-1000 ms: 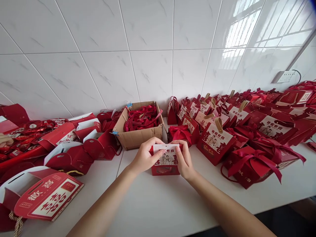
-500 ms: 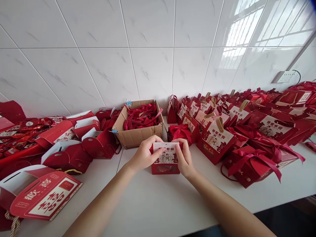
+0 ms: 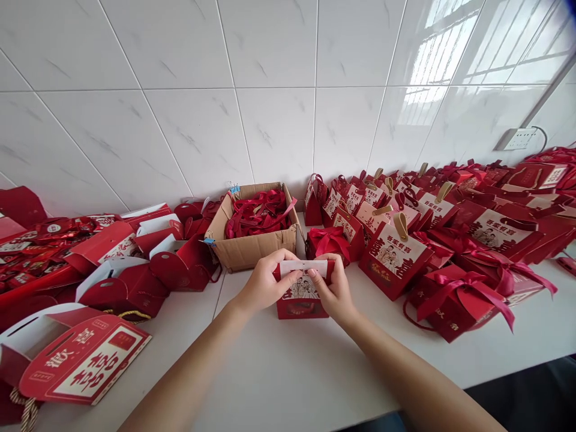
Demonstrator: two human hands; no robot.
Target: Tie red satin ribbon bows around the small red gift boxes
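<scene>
A small red gift box [image 3: 302, 308] with a white printed front stands upright on the white table, straight in front of me. My left hand [image 3: 269, 281] grips its upper left edge, thumb lying on the front. On the upper right, my right hand [image 3: 335, 284] pinches the same box, its thumb near the middle of the front. Both thumbs press just below the pale top flap, and the other fingers are mostly hidden behind it. Right behind the box sits a red box tied with a ribbon bow [image 3: 330, 241].
A cardboard box [image 3: 252, 254] full of dark red ribbons stands behind my hands. Open red boxes [image 3: 123, 285] and red-wrapped sweets [image 3: 45, 240] lie on the left. Rows of closed gift boxes [image 3: 396, 261] fill the right, with a power strip [image 3: 517, 139] near the tiled wall.
My right thumb has slid inward to the middle of the box's front, close to the left thumb. The top flap now tilts towards me more. The box stays in place.
</scene>
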